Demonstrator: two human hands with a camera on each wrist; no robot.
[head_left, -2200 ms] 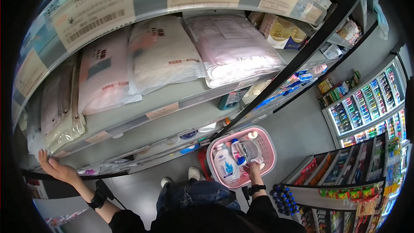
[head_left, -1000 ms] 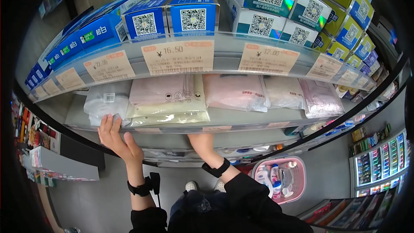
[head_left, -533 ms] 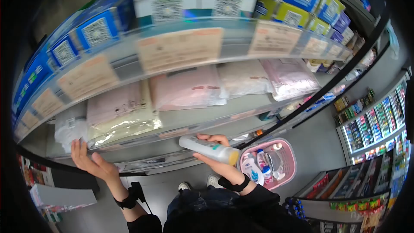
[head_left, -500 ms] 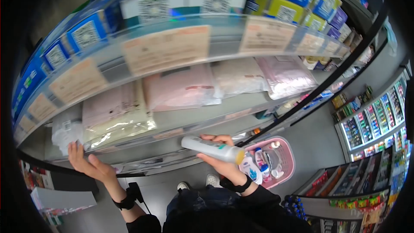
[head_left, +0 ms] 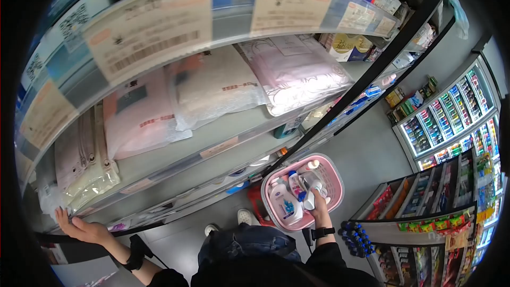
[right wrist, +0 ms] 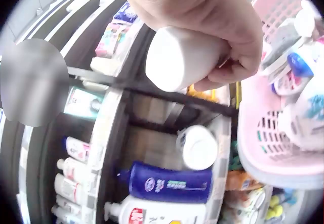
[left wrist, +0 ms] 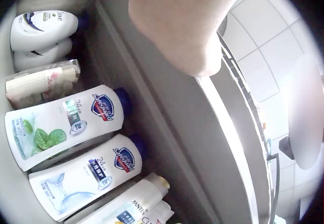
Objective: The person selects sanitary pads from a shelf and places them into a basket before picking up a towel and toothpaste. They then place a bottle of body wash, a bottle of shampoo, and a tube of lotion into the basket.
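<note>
My right hand grips a white bottle over the pink basket. The right wrist view shows the bottle's pale base pointing out of the curled fingers. Inside the basket lie a large white pump bottle and a smaller white bottle with a blue cap. Far to the left, my left hand has its fingers extended and rests at the shelf edge, close to a clear-wrapped package. From beneath, that hand appears at the shelf's underside, its fingers hidden.
Bagged textiles line the shelf ahead, under a price-tag rail. On the shelf below stand Safeguard bottles. A black upright post rises beside the basket. Behind on the right are a snack rack and drinks coolers.
My right hand reached into the lower shelf, brought out a white bottle with a yellow cap, and carried it right to the basket. The left hand stays at the shelf edge; the view turned right.
</note>
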